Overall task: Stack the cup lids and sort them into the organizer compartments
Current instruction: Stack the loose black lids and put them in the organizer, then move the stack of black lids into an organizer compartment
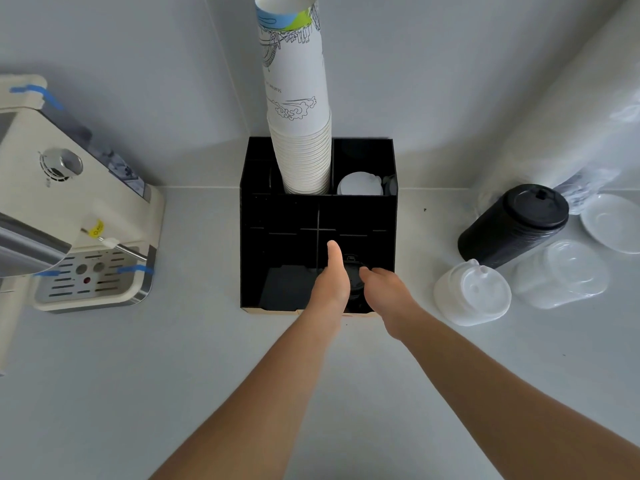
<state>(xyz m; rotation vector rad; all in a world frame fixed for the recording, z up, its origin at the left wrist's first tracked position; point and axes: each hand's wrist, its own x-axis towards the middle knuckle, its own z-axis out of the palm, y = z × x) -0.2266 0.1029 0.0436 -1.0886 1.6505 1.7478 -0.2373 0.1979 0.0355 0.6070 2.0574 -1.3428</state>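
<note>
Both forearms reach from the near edge, your left hand (330, 282) and right hand (384, 289) each curled in a grip on the black lid stack (354, 277), upright in the organizer's (249, 237) front-right compartment; keep its axis vertical, lower evenly, then release.

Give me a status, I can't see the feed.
Both hands, left hand and right hand, grip black lids in the organizer front right compartment. Nothing in the way.
</note>
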